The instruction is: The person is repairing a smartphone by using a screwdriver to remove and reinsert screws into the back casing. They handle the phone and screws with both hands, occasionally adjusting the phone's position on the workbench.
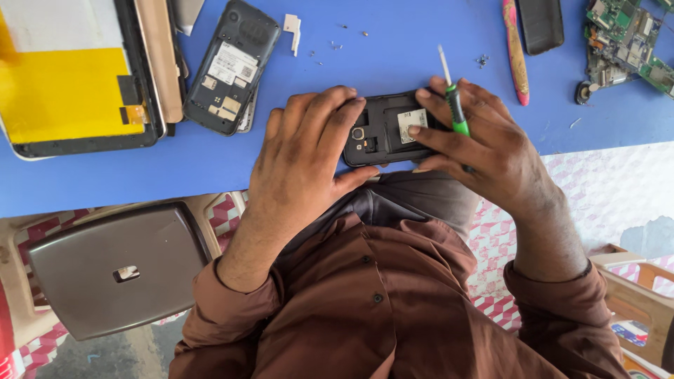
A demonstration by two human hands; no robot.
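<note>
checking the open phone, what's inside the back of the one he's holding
Inside the black phone: a round camera ring, a white label and dark recesses. The left hand covers its left end, the right hand its right.

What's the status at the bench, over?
Left hand steadies the open black phone. Right hand grips a green screwdriver beside it. Loose screws beyond.
</note>
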